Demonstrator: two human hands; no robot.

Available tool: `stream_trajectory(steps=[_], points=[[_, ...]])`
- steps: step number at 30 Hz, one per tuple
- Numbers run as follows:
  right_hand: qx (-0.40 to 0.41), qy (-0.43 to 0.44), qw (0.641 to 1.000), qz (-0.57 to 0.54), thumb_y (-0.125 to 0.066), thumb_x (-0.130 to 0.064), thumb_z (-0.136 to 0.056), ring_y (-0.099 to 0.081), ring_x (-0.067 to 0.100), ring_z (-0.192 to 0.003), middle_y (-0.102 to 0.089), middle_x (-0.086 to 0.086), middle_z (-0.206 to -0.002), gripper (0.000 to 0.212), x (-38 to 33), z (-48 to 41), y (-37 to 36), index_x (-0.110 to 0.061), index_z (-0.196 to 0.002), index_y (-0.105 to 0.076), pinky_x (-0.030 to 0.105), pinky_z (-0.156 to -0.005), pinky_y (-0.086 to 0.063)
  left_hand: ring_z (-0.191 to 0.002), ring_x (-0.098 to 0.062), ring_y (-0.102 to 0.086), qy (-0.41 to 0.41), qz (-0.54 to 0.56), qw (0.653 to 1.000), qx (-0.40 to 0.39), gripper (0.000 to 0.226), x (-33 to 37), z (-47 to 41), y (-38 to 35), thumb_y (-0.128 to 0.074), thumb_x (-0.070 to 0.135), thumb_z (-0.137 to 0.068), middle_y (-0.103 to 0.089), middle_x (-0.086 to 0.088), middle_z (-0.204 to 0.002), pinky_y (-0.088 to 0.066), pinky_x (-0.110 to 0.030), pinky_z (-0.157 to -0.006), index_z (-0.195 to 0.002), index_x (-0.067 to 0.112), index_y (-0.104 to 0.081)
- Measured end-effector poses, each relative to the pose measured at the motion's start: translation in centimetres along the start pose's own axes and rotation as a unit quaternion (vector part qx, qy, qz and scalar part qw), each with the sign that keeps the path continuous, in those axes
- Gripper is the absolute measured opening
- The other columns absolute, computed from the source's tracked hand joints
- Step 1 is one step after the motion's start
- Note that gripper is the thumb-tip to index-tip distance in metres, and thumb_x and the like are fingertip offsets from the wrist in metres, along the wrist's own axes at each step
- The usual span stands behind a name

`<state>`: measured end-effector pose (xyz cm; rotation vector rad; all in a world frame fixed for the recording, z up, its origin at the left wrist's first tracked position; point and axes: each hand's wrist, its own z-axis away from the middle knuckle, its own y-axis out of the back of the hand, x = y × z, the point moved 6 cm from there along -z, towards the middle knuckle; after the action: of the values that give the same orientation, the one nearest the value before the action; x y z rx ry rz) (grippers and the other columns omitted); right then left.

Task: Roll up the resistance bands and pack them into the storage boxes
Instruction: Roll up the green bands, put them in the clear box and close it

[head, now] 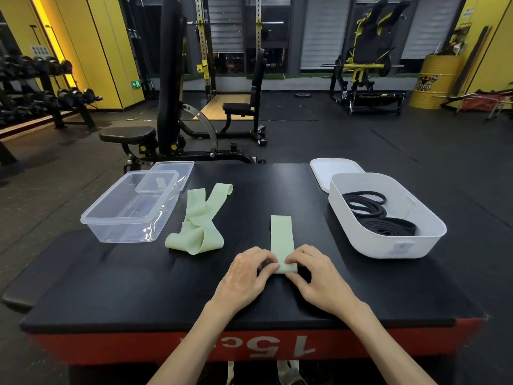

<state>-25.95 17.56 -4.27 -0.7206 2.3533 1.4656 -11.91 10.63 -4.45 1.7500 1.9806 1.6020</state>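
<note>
Pale green band (281, 234) is lying flat on the desk (138, 287) at lower centre of the frame. It is running straight away from the person, and its near end is turning over into what looks like the first fold of a roll. The left hand (248, 276) and the right hand (319, 273) are sitting one at each edge of that end. Each grip is closing on the band, with fingertips curling over the fold and pinching it from its own side.

The step in hand is judged to be starting the roll, and a sound result is depending on three points:

1. Both grips are needing to advance together, so that the edges are stacking flush and the roll is not coning to one side.
2. The first turn is needing to be tight. Thin elastic sheet is likely springing open if the core is loose.
3. The far length is needing to be lying straight and untwisted while the roll is travelling toward the upper part of the frame.

A second green band (194, 226) is lying loosely tangled at centre left, apart from the hands and waiting its turn. The clear box (91, 218) at left is standing open and is probably receiving the green rolls. The white box (388, 245) at right is already holding coiled black bands (372, 215).
</note>
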Motion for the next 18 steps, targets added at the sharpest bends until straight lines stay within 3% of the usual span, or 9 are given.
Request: stream_trajectory(steps=[6, 10, 18], points=[[-0.004, 0.003, 1.0, -0.004, -0.064, -0.02, -0.085, -0.05, 0.002, -0.091, -0.055, -0.011, -0.095, 0.018, 0.16, 0.03, -0.13, -0.015, -0.101, -0.066, 0.009, -0.082, -0.037, -0.075, -0.006, -0.051, -0.021, 0.002, 1.0, -0.023, 0.022, 0.46, 0.27, -0.04, -0.065, 0.043, -0.083, -0.055, 0.014, -0.083, -0.041, -0.014, -0.073, -0.1, 0.029, -0.06], [-0.002, -0.001, 1.0, -0.006, -0.063, -0.022, -0.085, -0.051, 0.002, -0.091, -0.056, -0.01, -0.096, 0.018, 0.28, -0.02, -0.12, -0.015, -0.102, -0.068, 0.01, -0.082, -0.038, -0.076, -0.003, -0.049, -0.024, -0.002, 0.999, -0.029, 0.019, 0.28, 0.23, -0.12, -0.069, 0.034, -0.084, -0.052, 0.017, -0.083, -0.036, -0.01, -0.074, -0.1, 0.026, -0.061], [0.012, -0.007, 1.0, -0.006, -0.06, -0.032, -0.086, -0.051, 0.0, -0.093, -0.056, -0.011, -0.097, 0.028, 0.01, 0.14, 0.02, -0.015, -0.105, -0.07, 0.01, -0.083, -0.039, -0.076, 0.0, -0.047, -0.021, -0.016, 0.999, -0.026, 0.029, 0.24, 0.11, -0.23, -0.056, 0.046, -0.089, -0.05, 0.019, -0.084, -0.038, -0.013, -0.076, -0.101, 0.022, -0.066]])
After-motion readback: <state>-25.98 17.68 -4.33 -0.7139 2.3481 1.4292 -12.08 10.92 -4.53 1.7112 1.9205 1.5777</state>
